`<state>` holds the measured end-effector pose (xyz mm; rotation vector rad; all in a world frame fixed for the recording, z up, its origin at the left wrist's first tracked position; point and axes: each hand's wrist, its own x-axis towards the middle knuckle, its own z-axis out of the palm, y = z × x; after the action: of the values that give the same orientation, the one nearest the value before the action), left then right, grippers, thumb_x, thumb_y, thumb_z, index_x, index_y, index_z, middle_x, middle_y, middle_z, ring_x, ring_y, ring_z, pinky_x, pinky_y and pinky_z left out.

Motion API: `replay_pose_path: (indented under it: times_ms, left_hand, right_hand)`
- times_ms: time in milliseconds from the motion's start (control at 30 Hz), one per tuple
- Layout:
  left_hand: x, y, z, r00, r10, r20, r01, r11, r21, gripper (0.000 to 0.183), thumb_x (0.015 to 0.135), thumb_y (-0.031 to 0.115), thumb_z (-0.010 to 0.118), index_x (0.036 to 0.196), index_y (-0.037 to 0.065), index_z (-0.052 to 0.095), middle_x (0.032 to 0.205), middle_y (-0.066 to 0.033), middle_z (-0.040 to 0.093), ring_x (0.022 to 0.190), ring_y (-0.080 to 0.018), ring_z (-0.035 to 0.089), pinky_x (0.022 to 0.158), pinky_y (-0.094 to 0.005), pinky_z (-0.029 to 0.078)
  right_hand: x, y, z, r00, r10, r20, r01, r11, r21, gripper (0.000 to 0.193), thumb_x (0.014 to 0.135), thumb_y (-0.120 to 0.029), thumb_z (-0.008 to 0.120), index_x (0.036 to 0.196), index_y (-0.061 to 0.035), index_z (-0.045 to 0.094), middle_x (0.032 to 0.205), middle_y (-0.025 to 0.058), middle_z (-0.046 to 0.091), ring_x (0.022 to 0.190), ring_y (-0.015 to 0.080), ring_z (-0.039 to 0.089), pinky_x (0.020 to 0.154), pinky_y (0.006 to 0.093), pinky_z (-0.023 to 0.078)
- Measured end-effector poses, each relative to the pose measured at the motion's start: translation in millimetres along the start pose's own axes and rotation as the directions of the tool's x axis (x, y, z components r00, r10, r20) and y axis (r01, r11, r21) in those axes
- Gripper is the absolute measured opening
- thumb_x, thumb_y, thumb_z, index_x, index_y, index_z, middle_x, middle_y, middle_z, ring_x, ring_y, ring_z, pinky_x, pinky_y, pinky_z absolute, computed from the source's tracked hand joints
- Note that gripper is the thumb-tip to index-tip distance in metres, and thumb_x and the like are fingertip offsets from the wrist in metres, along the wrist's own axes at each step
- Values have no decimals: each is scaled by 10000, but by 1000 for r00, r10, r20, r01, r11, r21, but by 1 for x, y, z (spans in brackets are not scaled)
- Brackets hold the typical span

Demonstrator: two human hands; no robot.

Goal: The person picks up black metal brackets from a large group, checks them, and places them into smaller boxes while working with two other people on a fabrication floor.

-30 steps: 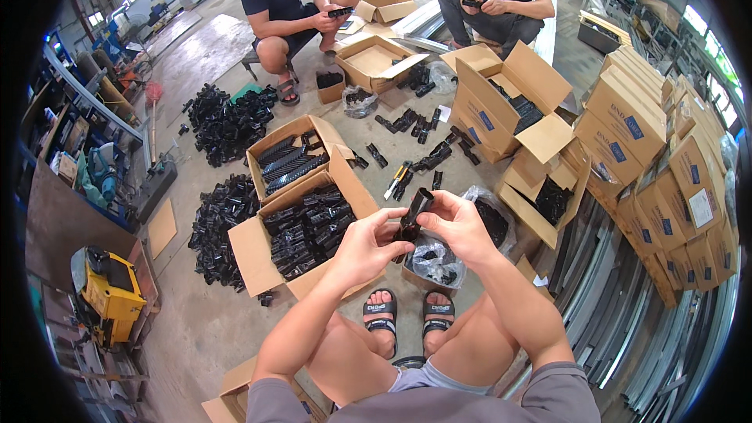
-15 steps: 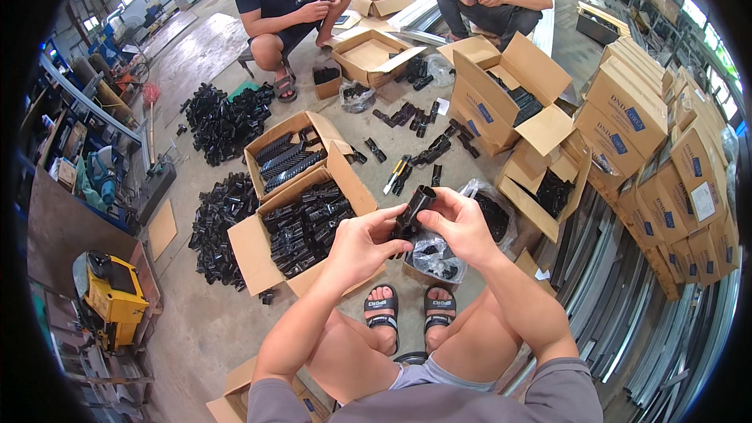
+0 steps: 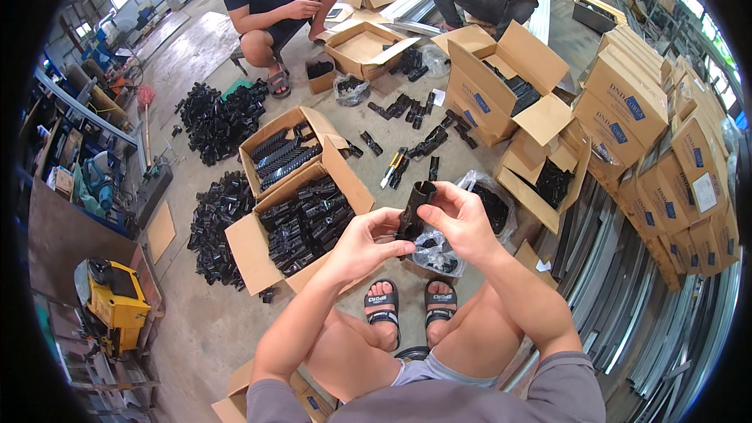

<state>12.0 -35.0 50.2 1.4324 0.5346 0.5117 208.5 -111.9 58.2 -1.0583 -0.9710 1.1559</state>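
Between my two hands I hold a black tubular part (image 3: 415, 207), tilted, with its hollow upper end facing up. My left hand (image 3: 372, 241) grips its lower portion, thumb along the side. The fingers and thumb of my right hand (image 3: 456, 215) close on its upper end. Just below and behind the part lies a clear plastic bag (image 3: 435, 257) with small dark pieces inside, in a box by my feet. To its right is another bag (image 3: 493, 202) of black pieces. An open carton (image 3: 254, 262) filled with similar black parts stands left of my hands.
Black parts lie heaped on the floor (image 3: 215, 227) at left. A yellow-handled cutter (image 3: 392, 168) lies among loose parts ahead. Stacked cartons (image 3: 619, 121) and long metal profiles (image 3: 611, 290) line the right. Two people sit across from me, each handling a black part. A yellow machine (image 3: 113, 305) stands left.
The black tube is more upright in my hands, and my right fingers sit slightly higher and further left around its top. The co-worker at left has shifted their hands.
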Motion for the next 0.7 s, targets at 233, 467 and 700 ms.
replay_pose_path:
  times_ms: [233, 467, 700]
  left_hand:
    - [3, 13, -1, 993, -96, 68, 102, 991, -88, 457, 882, -22, 718, 1317, -43, 583, 1147, -75, 691, 993, -131, 658, 860, -276, 552]
    - [1, 8, 11, 999, 1, 35, -3, 998, 59, 508, 899, -30, 695, 1376, -66, 527, 1153, -78, 688, 998, -128, 652, 849, -279, 565]
    - [2, 12, 7, 1000, 1, -19, 5, 958, 287, 553, 823, -16, 762, 1340, -50, 569, 1057, -106, 737, 920, -145, 694, 802, -291, 585]
  right_hand:
    - [3, 2, -10, 1000, 29, 2, -29, 999, 16, 291, 928, -61, 710, 1192, 40, 640, 1059, 73, 709, 963, 110, 654, 891, 277, 524]
    - [8, 9, -9, 998, 53, -16, -53, 999, -5, 295, 923, -74, 724, 1178, 52, 643, 1050, 82, 712, 961, 111, 654, 881, 277, 528]
    - [9, 9, -9, 997, 81, 17, -80, 996, -27, 307, 920, -81, 730, 1185, 50, 646, 1045, 77, 714, 947, 107, 652, 854, 278, 531]
